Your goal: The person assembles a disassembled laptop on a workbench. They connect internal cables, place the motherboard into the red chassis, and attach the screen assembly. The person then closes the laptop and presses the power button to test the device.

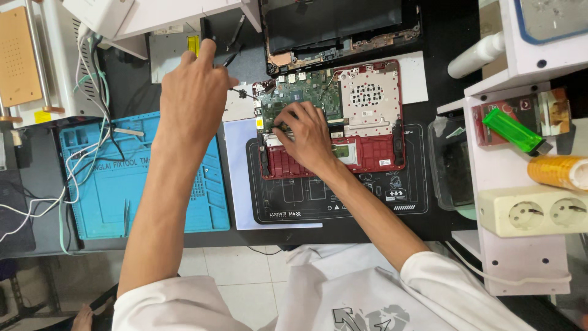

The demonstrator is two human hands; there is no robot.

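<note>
Head view: opened red laptop [367,116] lies on a black mat [343,202]; right hand [306,138] presses fingertips onto its green board [306,92], left hand [193,92] pinches a thin tool [236,92] just left of it, blue mat [141,178] further left.

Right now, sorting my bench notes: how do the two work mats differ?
The blue mat lies left, holding loose white cables, with moulded compartments. The black mat sits under the opened red laptop, flat with printed white outlines. Both lie flat on the dark bench.
</note>
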